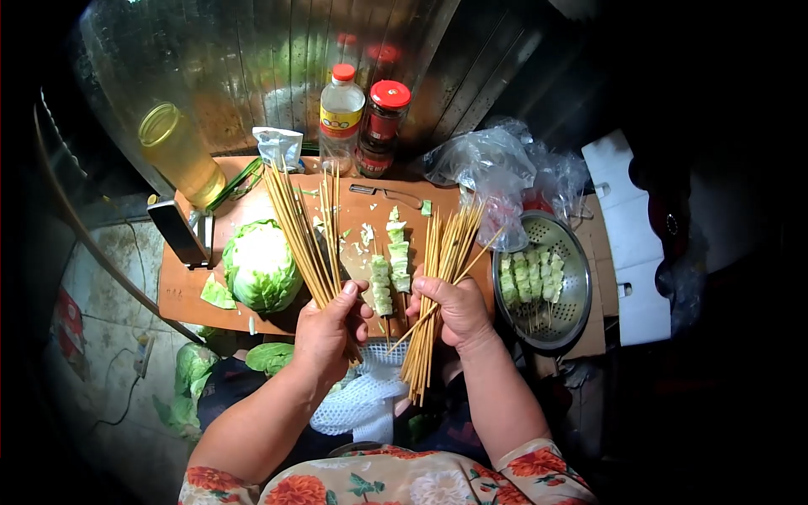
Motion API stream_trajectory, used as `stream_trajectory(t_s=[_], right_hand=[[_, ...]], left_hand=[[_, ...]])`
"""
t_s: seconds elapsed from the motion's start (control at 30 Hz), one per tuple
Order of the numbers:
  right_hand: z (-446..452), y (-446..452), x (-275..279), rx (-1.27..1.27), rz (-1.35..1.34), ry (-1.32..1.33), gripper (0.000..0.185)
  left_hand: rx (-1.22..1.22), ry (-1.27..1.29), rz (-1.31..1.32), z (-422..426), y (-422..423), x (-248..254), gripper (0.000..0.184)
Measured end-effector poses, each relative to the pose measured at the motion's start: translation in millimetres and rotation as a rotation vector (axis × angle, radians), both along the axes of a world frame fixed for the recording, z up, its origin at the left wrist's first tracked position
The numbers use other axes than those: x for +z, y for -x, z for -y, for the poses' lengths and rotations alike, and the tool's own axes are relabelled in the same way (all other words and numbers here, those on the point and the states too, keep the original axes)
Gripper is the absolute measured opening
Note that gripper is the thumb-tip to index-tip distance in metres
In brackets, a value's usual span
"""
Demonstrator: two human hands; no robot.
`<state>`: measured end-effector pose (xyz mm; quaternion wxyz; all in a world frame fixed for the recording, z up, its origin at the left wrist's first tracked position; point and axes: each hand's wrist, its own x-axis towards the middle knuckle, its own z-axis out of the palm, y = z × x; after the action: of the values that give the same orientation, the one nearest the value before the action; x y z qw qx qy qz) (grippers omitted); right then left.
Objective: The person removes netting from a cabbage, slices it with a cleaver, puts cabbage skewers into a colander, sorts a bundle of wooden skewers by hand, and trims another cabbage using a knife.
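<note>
My left hand (330,326) is closed round a bundle of thin bamboo skewers (296,231), which fan out upward. In my right hand (454,311) is a second bundle of bamboo skewers (446,244), with a few sticks lying crosswise. Between the two bundles, two cabbage skewers (398,252) lie on the wooden board (194,290). A whole green cabbage (263,265) sits left of my left hand. To the right of my right hand, a metal colander (576,290) holds several finished cabbage skewers (530,278).
A clear bottle with a red cap (341,118) and a red-lidded jar (385,118) stand at the back. A peeler (383,194) lies before them. A phone (178,231) and yellow-liquid jar (181,156) are left; plastic bags (497,164) lie back right. White mesh cloth (358,404) hangs below.
</note>
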<state>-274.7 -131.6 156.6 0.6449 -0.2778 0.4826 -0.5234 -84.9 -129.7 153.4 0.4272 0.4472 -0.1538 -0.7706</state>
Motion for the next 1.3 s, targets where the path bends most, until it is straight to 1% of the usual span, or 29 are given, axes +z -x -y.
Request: stream_trajectory(t_s=[0.03,0.1,0.13,0.2,0.23,0.27,0.33,0.37,0.4,0.47,0.5,0.53,0.57,0.6,0.63,0.7,0.73,0.77,0.8,0.83,0.9,0.93,1.0,1.03,1.1,1.13,1.17,1.2,1.3], right_hand=[[2.0,1.7,-1.1,0.003,-0.004,0.002,0.018],[7.2,8.7,-4.3,0.032,-0.031,-0.14,0.016],[11.9,12.9,-9.3,0.031,-0.038,-0.136,0.016],[26.3,23.7,-24.6,0.008,-0.304,-0.264,0.016],[32.4,30.0,-32.3,-0.004,-0.405,-0.316,0.021],[37.5,36.7,-41.8,-0.003,-0.409,-0.314,0.021],[45.9,49.8,-62.1,-0.047,-0.541,-0.332,0.022],[50.2,55.6,-70.5,-0.023,-0.631,-0.313,0.023],[55.1,59.7,-74.7,-0.023,-0.635,-0.314,0.023],[66.2,67.5,-83.1,-0.01,-0.766,-0.36,0.018],[72.5,76.3,-96.3,-0.011,-0.839,-0.337,0.018],[79.6,85.4,-106.5,-0.009,-0.842,-0.336,0.018],[87.4,95.1,-116.4,0.035,-0.914,-0.349,0.019],[93.4,97.9,-117.7,0.079,-0.986,-0.362,0.02],[99.4,100.1,-119.8,0.082,-0.987,-0.363,0.02],[110.9,103.9,-122.7,0.075,-1.132,-0.394,0.022],[118.2,113.6,-137.3,0.078,-1.134,-0.395,0.022],[128.3,126.0,-157.1,0.075,-1.21,-0.36,0.026],[134.3,127.8,-160.2,0.072,-1.286,-0.324,0.031],[137.1,130.2,-163.0,0.074,-1.288,-0.323,0.031],[138.9,129.6,-161.5,-0.026,-1.476,-0.295,0.042],[137.2,122.2,-146.7,-0.023,-1.477,-0.294,0.042],[133.1,110.6,-121.5,-0.046,-1.425,-0.311,0.052],[132.4,111.7,-124.3,-0.044,-1.426,-0.313,0.052],[129.5,117.7,-136.2,-0.093,-1.534,-0.233,0.055],[130.1,128.1,-153.6,-0.093,-1.533,-0.235,0.055],[132.7,145.5,-180.7,-0.118,-1.388,-0.178,0.055],[132.2,143.2,-178.4,-0.142,-1.242,-0.121,0.055],[125.1,137.5,-162.6,-0.132,-1.173,-0.138,0.05]], left_hand=[[-0.004,-0.005,-0.011,0.5,-0.1,-1.2,0.027],[-0.011,-0.003,-0.007,2.3,0.8,-0.1,0.025],[-0.022,-0.003,0.001,3.0,1.4,0.7,0.023],[-0.026,0.007,-0.019,3.9,1.7,3.0,0.023],[-0.038,-0.007,-0.026,4.1,2.0,4.8,0.023],[-0.05,-0.023,-0.031,4.3,2.1,6.6,0.023],[-0.069,-0.026,-0.034,3.4,1.3,10.5,0.023],[-0.085,-0.03,-0.037,2.6,1.6,10.5,0.023],[-0.102,-0.034,-0.041,2.0,2.1,10.3,0.023],[-0.108,-0.041,-0.052,1.2,2.7,9.2,0.022],[-0.116,-0.04,-0.057,0.7,3.2,7.9,0.022],[-0.124,-0.039,-0.062,0.4,3.9,6.6,0.022],[-0.126,-0.047,-0.067,-0.1,4.4,5.5,0.021],[-0.124,-0.049,-0.069,-0.7,4.6,5.1,0.021],[-0.129,-0.054,-0.076,-1.2,4.9,5.3,0.021],[-0.138,-0.061,-0.093,-1.1,5.9,4.6,0.018],[-0.136,-0.063,-0.095,-1.5,6.2,2.8,0.018],[-0.139,-0.075,-0.092,-2.0,6.2,0.6,0.018],[-0.142,-0.086,-0.089,-1.9,6.7,-0.6,0.018],[-0.141,-0.103,-0.082,-1.5,7.1,1.2,0.016],[-0.145,-0.11,-0.082,-1.0,7.4,0.0,0.016],[-0.151,-0.116,-0.081,-0.9,7.5,-1.0,0.015],[-0.149,-0.121,-0.08,-1.0,8.2,-2.6,0.015],[-0.149,-0.124,-0.079,-1.2,8.5,-3.2,0.014],[-0.15,-0.125,-0.081,-1.2,9.3,-3.4,0.015],[-0.151,-0.126,-0.083,-1.6,9.7,-3.2,0.015],[-0.153,-0.127,-0.083,-2.1,10.0,-2.9,0.015],[-0.153,-0.133,-0.09,-2.7,10.3,-2.7,0.015],[-0.151,-0.138,-0.097,-4.6,10.7,-2.8,0.015]])
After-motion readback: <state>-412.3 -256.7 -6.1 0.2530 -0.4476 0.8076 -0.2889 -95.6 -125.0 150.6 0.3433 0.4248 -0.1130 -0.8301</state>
